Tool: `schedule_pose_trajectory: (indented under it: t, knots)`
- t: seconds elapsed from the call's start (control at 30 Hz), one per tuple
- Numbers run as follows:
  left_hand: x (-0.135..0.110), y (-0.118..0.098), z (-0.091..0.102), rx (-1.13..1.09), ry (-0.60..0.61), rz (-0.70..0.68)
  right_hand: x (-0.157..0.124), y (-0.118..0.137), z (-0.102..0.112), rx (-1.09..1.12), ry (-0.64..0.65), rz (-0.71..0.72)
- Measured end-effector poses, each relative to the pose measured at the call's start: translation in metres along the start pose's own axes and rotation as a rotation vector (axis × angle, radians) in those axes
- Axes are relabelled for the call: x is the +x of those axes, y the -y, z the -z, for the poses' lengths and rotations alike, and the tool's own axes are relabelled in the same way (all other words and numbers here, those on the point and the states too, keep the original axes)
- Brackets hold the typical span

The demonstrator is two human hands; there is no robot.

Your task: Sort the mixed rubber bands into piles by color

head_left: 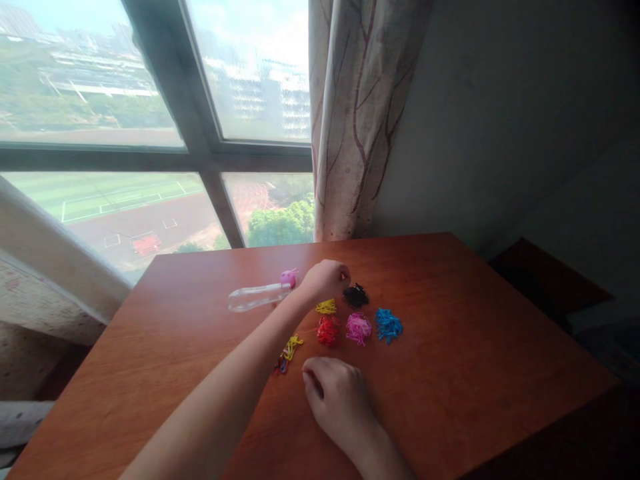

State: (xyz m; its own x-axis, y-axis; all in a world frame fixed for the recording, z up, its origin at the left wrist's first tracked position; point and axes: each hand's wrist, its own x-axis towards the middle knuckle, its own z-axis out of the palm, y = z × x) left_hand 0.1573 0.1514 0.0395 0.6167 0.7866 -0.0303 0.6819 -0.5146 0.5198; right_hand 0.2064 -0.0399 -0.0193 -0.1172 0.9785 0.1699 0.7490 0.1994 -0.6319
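Near two hands (340, 397), six piles (327, 331)

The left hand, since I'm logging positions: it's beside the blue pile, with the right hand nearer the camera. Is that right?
Not quite: the head view shows the left hand beside the black pile; the blue pile lies farther right. The right hand is indeed nearer the camera.

Bare hands (337, 395), bare forearms (215, 390)

One head-worn view, facing forward and down (window (203, 155) at upper left), near the tabletop (460, 373) and hands (340, 397)
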Motion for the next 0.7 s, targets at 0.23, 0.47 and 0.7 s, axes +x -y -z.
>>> schedule_pose_trajectory:
  t: [0.23, 0.47, 0.7]
  knots:
    - [-0.064, 0.008, 0.024, 0.018, -0.105, -0.019, 0.0, -0.001, 0.001, -0.015, 0.006, 0.007]
    - [-0.158, 0.039, 0.019, 0.063, -0.181, 0.139, 0.001, 0.001, 0.003, -0.053, 0.016, 0.017]
    - [-0.205, 0.06, 0.01, 0.077, -0.151, 0.309, 0.004, 0.003, -0.002, -0.108, -0.017, -0.022]
